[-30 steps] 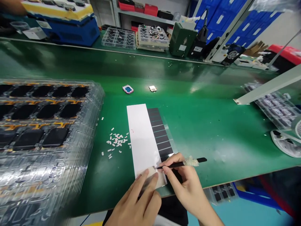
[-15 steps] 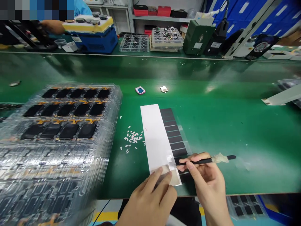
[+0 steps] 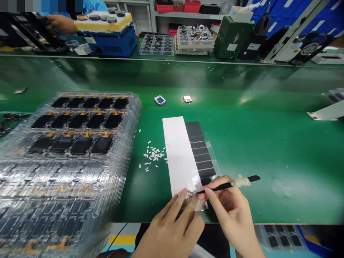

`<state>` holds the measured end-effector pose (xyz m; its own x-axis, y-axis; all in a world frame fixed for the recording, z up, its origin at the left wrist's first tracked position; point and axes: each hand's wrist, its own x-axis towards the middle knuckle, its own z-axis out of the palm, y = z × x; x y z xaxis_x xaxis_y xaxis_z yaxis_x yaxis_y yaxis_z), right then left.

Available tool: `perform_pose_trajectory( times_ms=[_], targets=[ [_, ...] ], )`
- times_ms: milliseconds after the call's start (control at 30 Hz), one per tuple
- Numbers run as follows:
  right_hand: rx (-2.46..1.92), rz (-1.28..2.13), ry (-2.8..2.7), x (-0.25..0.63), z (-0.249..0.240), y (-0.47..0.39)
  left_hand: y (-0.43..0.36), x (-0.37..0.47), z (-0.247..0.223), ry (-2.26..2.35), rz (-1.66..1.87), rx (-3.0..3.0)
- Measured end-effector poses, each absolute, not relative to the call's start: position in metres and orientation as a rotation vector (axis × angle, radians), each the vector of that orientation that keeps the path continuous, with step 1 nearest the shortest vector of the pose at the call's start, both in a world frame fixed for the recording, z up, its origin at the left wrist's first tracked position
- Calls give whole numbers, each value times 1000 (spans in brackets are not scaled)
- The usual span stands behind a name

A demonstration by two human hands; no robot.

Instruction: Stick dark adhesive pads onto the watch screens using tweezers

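My right hand (image 3: 231, 204) is closed around slim black tweezers (image 3: 224, 186), which have pale tape wrapped near the back end. Their tip points left and meets a small flat greyish part (image 3: 190, 194) beside my left fingertips. My left hand (image 3: 177, 225) presses that part down with bent fingers on the near end of a long white paper strip (image 3: 180, 150). Most of the part is hidden beneath the fingers. Along the strip's right side runs a clear sheet with a column of black rectangles (image 3: 202, 157). Small white slips (image 3: 154, 154) lie scattered left of the paper.
Stacked clear trays with black screens (image 3: 80, 122) fill the left side. Two small square parts, one blue-faced (image 3: 159, 100) and one pale (image 3: 187, 98), lie beyond the paper. A blue machine (image 3: 115, 41) stands on the back shelf, near another person's hand (image 3: 63, 24).
My right hand and the tweezers have shifted left and slightly down, bringing the tip to my left fingertips. My left hand stays almost in place. The whole view has shifted slightly.
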<state>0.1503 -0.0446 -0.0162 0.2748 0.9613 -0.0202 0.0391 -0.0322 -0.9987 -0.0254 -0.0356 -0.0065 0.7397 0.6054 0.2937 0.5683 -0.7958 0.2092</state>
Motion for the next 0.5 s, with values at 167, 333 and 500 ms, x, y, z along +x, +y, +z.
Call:
perform_pose_trajectory(
  times_ms=[167, 333, 500],
  targets=[
    [-1321, 1056, -850, 149, -13, -44, -34, -24, -3, 982, 535, 2865],
    [-1351, 925, -902, 155, -15, -43, -34, -24, -1, 997, 505, 2860],
    [-1368, 1007, -1049, 161, -18, -41, -32, -25, 1, 980, 473, 2845]
  ],
)
